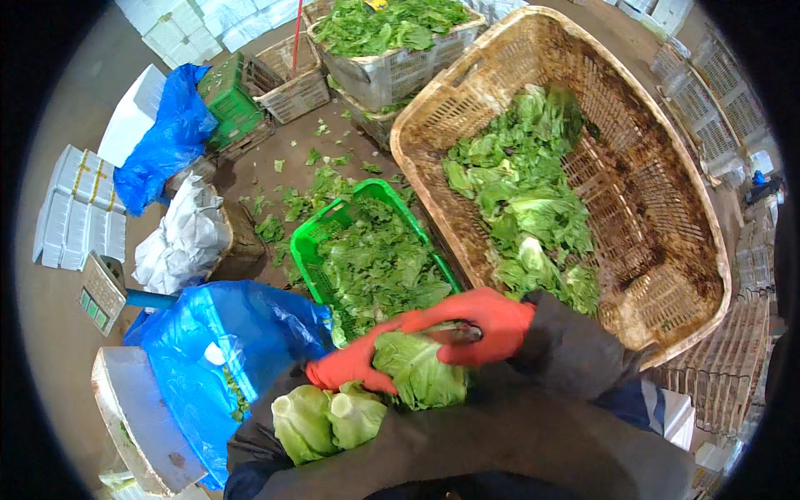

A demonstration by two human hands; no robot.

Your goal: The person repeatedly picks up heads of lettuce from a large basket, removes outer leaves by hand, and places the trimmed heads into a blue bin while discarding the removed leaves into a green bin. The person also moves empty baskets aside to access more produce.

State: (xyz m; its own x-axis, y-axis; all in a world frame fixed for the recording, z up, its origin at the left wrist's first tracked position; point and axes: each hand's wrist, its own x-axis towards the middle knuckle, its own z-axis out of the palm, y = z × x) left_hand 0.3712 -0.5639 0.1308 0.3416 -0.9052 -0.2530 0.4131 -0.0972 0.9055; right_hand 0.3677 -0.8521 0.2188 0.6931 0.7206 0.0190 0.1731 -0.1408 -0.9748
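My left hand (353,365), in an orange-red glove, grips a green lettuce head (422,375) close to my body. Over its upper right side is my right hand (490,325), in a matching glove, its fingers curled against the leaves. Something dark with a pale edge shows between the right fingers; blur hides what it is. Two more lettuce heads (328,419), pale cut stems facing up, rest against my left forearm. Just beyond my hands is a bright green plastic basket (299,247) of loose lettuce leaves (381,269).
At right, a large, stained plastic crate (631,187) lies tilted towards me, lettuce heads (544,219) inside. Blue plastic sheeting (231,337) and a scale display (100,294) are left. Behind stands a leaf-filled crate (400,75). Scattered leaves (312,194) litter the floor.
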